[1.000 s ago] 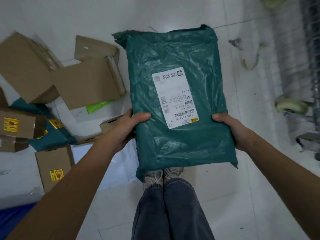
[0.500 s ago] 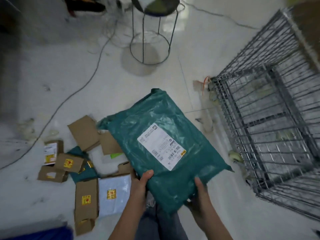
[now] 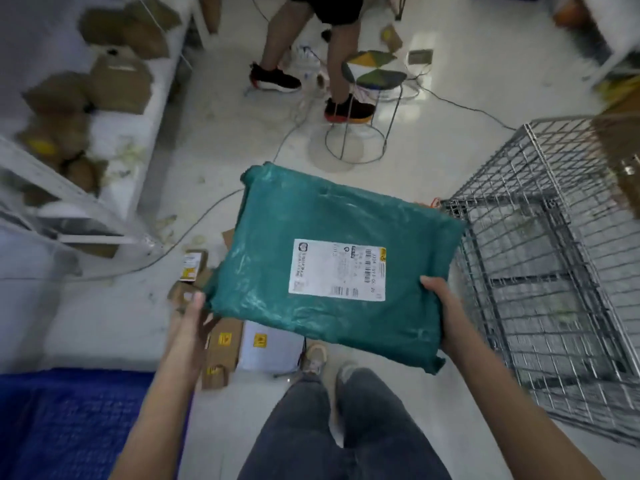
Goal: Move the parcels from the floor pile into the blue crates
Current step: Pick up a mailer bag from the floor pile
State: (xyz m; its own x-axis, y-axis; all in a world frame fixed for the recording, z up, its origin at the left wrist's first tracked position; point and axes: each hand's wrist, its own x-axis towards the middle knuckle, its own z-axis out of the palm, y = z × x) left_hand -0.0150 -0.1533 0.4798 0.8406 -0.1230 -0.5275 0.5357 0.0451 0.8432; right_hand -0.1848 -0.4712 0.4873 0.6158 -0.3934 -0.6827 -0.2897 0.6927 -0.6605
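Observation:
I hold a large green plastic parcel (image 3: 332,244) with a white shipping label flat in front of me, above the floor. My right hand (image 3: 446,313) grips its near right edge, thumb on top. My left hand (image 3: 192,323) is at its near left corner, fingers under the bag, thumb up along the edge. Below the parcel the floor pile (image 3: 225,344) shows small cardboard boxes with yellow stickers and a white packet. A blue crate (image 3: 69,420) fills the bottom left corner.
A wire mesh cage (image 3: 554,271) stands at the right. A person's legs (image 3: 311,53) and a wire-frame stool (image 3: 370,98) are ahead, with cables across the floor. White shelving (image 3: 104,109) with cardboard parcels runs along the left. My own legs (image 3: 339,427) are below.
My view has lifted and swung left, bringing the shelving, the person and the blue crate into sight. The green parcel has turned in my hands, and my hands have spread to its two near corners.

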